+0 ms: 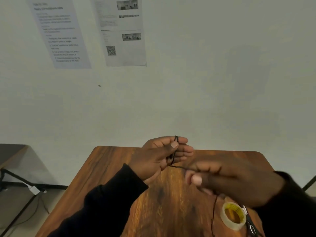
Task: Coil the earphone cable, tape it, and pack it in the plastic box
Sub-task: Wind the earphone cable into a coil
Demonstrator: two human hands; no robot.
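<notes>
A: From the head view, where does the earphone cable point(176, 166) sit?

B: Its coiled part is looped over the left hand point(159, 158), pinned by the thumb against the forefinger, the other fingers only half curled; so that grip is clamped on the cable. From there a strand runs across to the right hand point(227, 182), whose curled fingers seem to pinch it, though blur softens the outline. The tail hangs down past the tape roll point(233, 216) toward the bench point(119, 168).

A: How should the person wind well?

B: Probably by keeping the thumb firm on the loops, feeding each turn with even, light tension, and laying turns side by side so nothing twists or slips off the fingertips.

A: And the materials?

B: The cable is thin, black and limp, apt to spring loose. The tape is a clear, glossy ring on a yellow core, lying flat at the near right. The bench is wood-grained, reddish brown, with rounded corners. Scissors point(250, 223), only partly visible, lie touching the roll. No plastic box is in view.
</notes>
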